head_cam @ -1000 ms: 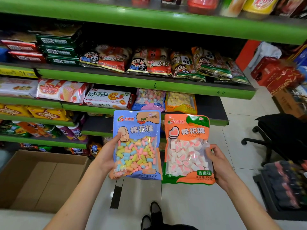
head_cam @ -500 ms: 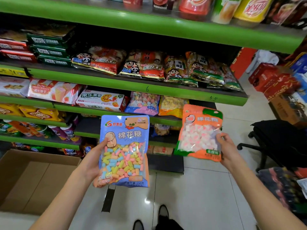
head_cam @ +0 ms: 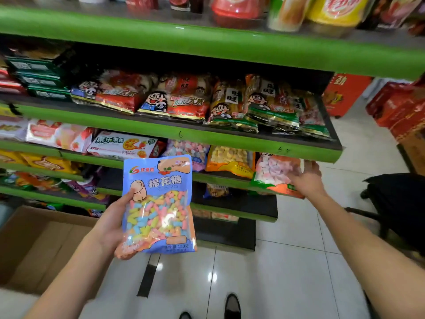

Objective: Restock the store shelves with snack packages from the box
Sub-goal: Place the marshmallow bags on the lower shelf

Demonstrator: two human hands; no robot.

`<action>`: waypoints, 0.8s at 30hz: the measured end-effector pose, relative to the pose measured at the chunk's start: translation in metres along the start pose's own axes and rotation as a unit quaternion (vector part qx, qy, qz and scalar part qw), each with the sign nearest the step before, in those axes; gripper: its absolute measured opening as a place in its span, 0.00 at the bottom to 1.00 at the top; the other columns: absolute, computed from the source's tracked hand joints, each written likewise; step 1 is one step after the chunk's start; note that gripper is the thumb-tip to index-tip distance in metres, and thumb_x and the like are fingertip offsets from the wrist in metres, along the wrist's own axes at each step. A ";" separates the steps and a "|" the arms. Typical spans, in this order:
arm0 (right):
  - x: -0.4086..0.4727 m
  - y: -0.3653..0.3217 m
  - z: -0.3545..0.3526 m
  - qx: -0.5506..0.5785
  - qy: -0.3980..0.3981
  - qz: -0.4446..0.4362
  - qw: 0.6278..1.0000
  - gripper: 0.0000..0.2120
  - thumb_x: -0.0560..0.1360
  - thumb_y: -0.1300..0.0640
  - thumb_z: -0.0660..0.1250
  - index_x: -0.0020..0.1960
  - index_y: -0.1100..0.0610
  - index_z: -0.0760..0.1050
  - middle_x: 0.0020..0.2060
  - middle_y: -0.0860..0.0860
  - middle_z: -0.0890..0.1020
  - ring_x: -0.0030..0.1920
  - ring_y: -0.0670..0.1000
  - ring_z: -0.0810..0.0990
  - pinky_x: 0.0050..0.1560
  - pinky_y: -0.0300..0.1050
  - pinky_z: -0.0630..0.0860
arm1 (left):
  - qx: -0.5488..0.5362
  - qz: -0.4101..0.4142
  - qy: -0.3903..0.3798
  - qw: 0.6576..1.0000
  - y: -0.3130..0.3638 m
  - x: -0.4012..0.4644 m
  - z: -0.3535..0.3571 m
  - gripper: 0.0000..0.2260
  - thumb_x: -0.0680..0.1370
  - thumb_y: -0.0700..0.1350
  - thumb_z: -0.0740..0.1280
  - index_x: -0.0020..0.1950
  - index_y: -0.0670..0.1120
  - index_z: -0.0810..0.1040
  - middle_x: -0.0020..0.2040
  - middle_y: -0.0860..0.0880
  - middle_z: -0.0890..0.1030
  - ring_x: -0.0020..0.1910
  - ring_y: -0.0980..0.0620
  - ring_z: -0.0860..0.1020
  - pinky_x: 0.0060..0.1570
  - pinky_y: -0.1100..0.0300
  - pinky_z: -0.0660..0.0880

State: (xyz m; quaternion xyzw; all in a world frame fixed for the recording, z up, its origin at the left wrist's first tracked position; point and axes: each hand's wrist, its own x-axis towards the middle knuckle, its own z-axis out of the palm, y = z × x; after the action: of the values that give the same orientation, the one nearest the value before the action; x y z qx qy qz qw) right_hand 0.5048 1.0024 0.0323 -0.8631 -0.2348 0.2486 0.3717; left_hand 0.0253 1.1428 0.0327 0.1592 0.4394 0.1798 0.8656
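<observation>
My left hand (head_cam: pixel 112 224) grips a blue marshmallow bag (head_cam: pixel 158 203) with multicoloured pieces, upright in front of the shelves. My right hand (head_cam: pixel 307 178) holds an orange marshmallow bag (head_cam: pixel 274 173) of pink and white pieces at the right end of the green middle shelf (head_cam: pixel 230 180), next to a yellow-filled orange bag (head_cam: pixel 230 161) and a pastel bag (head_cam: pixel 188 149) lying there. The bag's lower edge hangs over the shelf lip. The open cardboard box (head_cam: pixel 34 247) stands on the floor at lower left.
Green shelves hold rice-cracker bags (head_cam: pixel 184 97) above and biscuit boxes (head_cam: pixel 122 145) to the left. A black chair (head_cam: pixel 397 203) stands at the right, red cartons (head_cam: pixel 400 107) behind it. My shoes (head_cam: pixel 232 306) are on the white tiled floor.
My right hand has carried the orange bag up and away onto the right end of the middle shelf. My left hand has kept the blue bag roughly in place.
</observation>
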 end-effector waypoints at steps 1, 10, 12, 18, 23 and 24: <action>-0.001 0.006 0.005 -0.154 0.036 -0.093 0.983 0.22 0.76 0.51 0.69 0.68 0.55 0.71 0.63 0.59 0.75 0.67 0.59 0.70 0.62 0.54 0.71 | -0.001 -0.003 0.002 1.000 -0.002 0.003 0.005 0.22 0.76 0.60 0.67 0.62 0.47 0.84 0.66 0.41 0.80 0.63 0.36 0.80 0.60 0.35 0.76; 0.025 0.021 0.052 -0.351 -0.132 -0.134 0.917 0.31 0.76 0.28 0.42 0.78 0.34 0.51 0.81 0.42 0.49 0.81 0.52 0.47 0.77 0.62 0.36 | -0.004 -0.006 -0.008 1.000 -0.018 0.019 0.047 0.21 0.78 0.59 0.67 0.64 0.47 0.82 0.67 0.41 0.79 0.66 0.35 0.77 0.65 0.31 0.69; 0.040 0.018 0.054 -0.373 -0.145 -0.132 0.907 0.29 0.79 0.30 0.43 0.78 0.34 0.45 0.80 0.40 0.46 0.80 0.50 0.43 0.76 0.60 0.32 | -0.006 0.002 -0.006 1.000 -0.016 0.019 0.055 0.21 0.78 0.58 0.69 0.64 0.47 0.83 0.67 0.41 0.79 0.65 0.35 0.78 0.63 0.31 0.72; 0.049 0.037 0.055 -0.406 -0.108 -0.226 0.879 0.29 0.81 0.35 0.50 0.79 0.35 0.46 0.80 0.38 0.47 0.80 0.50 0.43 0.77 0.59 0.36 | -0.001 0.010 0.005 1.000 -0.008 0.021 0.072 0.21 0.76 0.58 0.71 0.64 0.47 0.83 0.67 0.40 0.80 0.64 0.34 0.78 0.61 0.30 0.72; 0.047 0.038 0.048 -0.401 -0.095 -0.241 0.879 0.27 0.81 0.39 0.55 0.79 0.39 0.55 0.80 0.41 0.53 0.80 0.51 0.48 0.78 0.57 0.41 | 0.032 0.018 0.021 0.999 -0.001 0.025 0.075 0.21 0.78 0.60 0.67 0.61 0.46 0.84 0.66 0.40 0.80 0.64 0.34 0.79 0.64 0.30 0.71; 0.039 0.032 0.048 -0.379 -0.093 -0.238 0.889 0.26 0.81 0.40 0.57 0.78 0.42 0.60 0.80 0.43 0.57 0.79 0.51 0.54 0.77 0.56 0.46 | 0.038 0.018 0.023 0.999 0.001 0.028 0.075 0.21 0.78 0.60 0.67 0.61 0.46 0.84 0.66 0.40 0.80 0.64 0.34 0.79 0.64 0.31 0.71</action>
State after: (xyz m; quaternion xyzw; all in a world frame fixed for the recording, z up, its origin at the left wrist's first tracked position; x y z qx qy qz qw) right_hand 0.5124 1.0312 -0.0308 -0.8292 -0.5436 0.1238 0.0404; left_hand 0.1014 1.1478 0.0557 0.1958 0.4632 0.1816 0.8451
